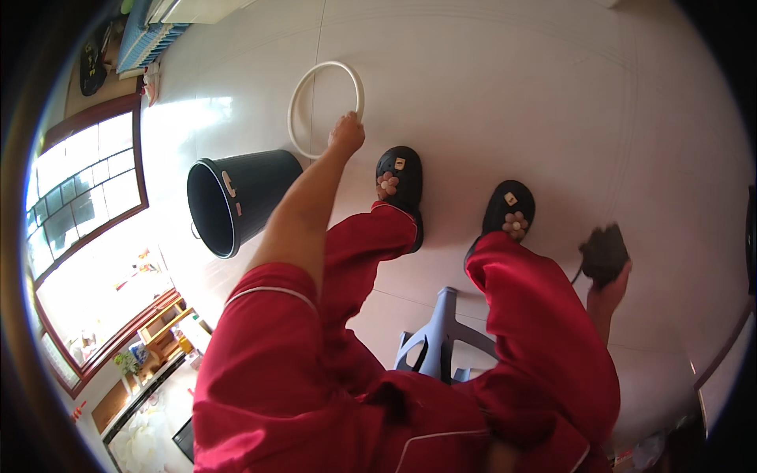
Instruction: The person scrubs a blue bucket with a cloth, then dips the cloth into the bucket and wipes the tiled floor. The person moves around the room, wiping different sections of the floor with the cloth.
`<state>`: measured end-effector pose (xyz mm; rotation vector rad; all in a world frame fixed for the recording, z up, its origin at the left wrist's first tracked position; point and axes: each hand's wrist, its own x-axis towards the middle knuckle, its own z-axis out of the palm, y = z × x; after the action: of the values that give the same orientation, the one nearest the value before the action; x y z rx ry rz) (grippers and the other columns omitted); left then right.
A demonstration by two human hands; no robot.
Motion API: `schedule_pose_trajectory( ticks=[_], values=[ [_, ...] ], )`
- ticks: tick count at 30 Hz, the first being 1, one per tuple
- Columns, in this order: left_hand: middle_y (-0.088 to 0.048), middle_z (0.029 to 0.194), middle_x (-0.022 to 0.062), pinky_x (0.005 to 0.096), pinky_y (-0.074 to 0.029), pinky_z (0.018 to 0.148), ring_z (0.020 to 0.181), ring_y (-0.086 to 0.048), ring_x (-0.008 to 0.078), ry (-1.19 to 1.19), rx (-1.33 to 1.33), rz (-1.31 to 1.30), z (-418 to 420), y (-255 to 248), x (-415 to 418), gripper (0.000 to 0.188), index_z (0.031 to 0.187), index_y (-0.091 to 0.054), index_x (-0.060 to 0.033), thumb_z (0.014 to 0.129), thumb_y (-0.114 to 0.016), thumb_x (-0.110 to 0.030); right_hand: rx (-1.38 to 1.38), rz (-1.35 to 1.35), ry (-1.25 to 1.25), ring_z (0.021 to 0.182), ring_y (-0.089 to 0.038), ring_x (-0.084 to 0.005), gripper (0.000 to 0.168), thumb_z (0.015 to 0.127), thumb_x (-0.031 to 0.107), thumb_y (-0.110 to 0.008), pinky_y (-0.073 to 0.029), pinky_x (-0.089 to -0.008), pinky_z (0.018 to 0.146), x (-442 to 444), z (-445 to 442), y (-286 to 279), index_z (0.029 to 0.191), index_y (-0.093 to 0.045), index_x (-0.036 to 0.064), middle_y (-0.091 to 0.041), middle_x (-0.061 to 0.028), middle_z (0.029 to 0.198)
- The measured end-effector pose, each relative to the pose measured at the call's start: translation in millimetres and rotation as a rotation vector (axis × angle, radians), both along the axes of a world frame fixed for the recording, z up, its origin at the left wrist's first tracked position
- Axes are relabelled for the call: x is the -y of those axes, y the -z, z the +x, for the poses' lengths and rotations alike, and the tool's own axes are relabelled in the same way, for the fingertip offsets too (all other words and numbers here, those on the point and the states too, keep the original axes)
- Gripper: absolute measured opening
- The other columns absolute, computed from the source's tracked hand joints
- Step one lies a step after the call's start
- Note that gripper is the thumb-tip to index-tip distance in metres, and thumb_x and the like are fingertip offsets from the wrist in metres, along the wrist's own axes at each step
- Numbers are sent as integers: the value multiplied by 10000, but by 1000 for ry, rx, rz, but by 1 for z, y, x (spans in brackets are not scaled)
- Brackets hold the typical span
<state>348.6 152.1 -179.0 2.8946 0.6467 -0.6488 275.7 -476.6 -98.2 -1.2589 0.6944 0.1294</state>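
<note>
My left hand (347, 133) is closed around one side of a white ring (332, 64), which hangs over or touches the pale tiled floor; which of these I cannot tell. Just left of that forearm stands a dark plastic bucket (266, 180), its round mouth showing an unlit inside. Off to the right, beyond my knee, my right hand (609, 298) grips a dark brown object (603, 254) with a thin dark strand trailing from it. Motion blur keeps me from telling what that object is.
Black clogs (401, 171) with flower charms are on my feet. Under me a blue-grey plastic stool (445, 337) shows its legs. A wood-framed window (89, 183) and a small wooden shelf (162, 328) line the left side. Blue fabric (145, 47) is at upper left.
</note>
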Motion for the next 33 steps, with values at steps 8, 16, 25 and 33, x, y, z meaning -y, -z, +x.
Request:
schedule_pose_trajectory(
  ticks=[8, 16, 25, 33],
  values=[
    [-553, 662, 98, 354, -451, 581, 637, -591, 194, 46, 484, -932, 40, -264, 161, 270, 957, -528, -31, 886, -529, -292, 329, 600, -349, 1061, -527, -198, 413, 952, 361, -412, -410, -369, 928, -163, 137, -182, 1181, -497, 28, -556, -72, 1161],
    [-579, 668, 179, 467, -429, 580, 663, -559, 385, 527, 883, -584, -48, -420, 264, 193, 835, -484, -36, 851, -518, -225, 1257, -566, -389, 866, -510, -188, 231, 875, 260, -562, -410, -317, 791, -213, 88, -347, 954, -609, 48, -573, -57, 925],
    [-566, 687, 155, 434, -445, 551, 636, -555, 364, 614, 963, -472, -161, -465, 260, 127, 851, -480, -18, 836, -534, -133, 1820, -1085, -519, 805, -515, -238, 198, 788, 261, -580, -360, -397, 850, -234, 15, -383, 657, -590, 112, -561, -23, 710],
    [-580, 702, 114, 408, -462, 552, 631, -580, 311, 806, 952, -376, -228, -497, 225, 164, 921, -519, -31, 836, -552, -168, 1922, -914, -752, 626, -512, -302, 255, 828, 222, -499, -444, -410, 765, -229, -11, -419, 639, -554, 62, -516, -85, 612]
  ],
)
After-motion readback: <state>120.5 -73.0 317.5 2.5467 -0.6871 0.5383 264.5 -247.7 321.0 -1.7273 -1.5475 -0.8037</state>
